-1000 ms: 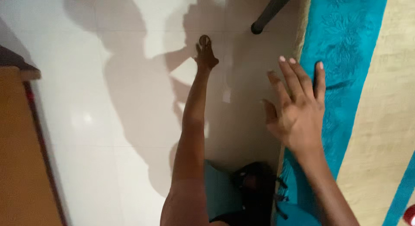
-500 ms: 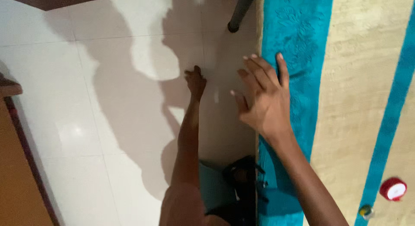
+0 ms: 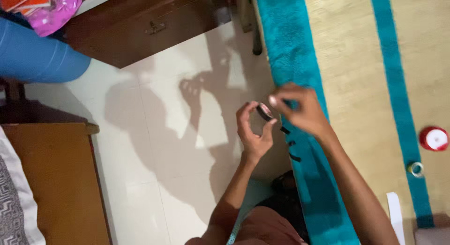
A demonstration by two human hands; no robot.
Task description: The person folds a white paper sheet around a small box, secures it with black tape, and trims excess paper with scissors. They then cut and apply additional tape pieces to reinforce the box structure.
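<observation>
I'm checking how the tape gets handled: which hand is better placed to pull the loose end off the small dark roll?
Probably the right hand: its fingertips already pinch at the edge of the small dark tape roll, while the left hand cradles the roll in its grip.

dim warm light | hard shadows on floor (image 3: 154, 146) | hands motion-blurred

Bare tiled floor (image 3: 159, 146) left of the hands; teal-striped bed (image 3: 290, 53) blocks rightward.
</observation>
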